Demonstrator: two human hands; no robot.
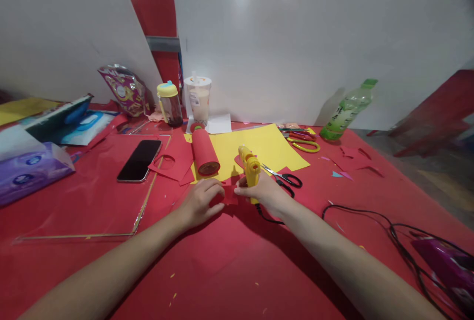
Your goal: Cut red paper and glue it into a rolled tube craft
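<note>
My right hand (264, 194) is wrapped round a yellow hot glue gun (252, 171), held upright with its black cord trailing from the bottom. Between both hands is a small piece of red paper (230, 195). The fingers of my left hand (205, 200) are closed on its left edge, and my right fingertips reach its right side. Just beyond my left hand lies a red paper-covered cylinder (205, 152) on a yellow sheet (237, 142). Scissors with black handles (287, 179) rest right behind my right hand.
A phone (139, 161) and cut red paper (172, 159) lie to the left. A bubble tea cup (199, 100), a yellow-lidded bottle (170, 105) and a green bottle (348, 110) stand along a white board (296, 48). A black cable (370, 213) crosses the right side.
</note>
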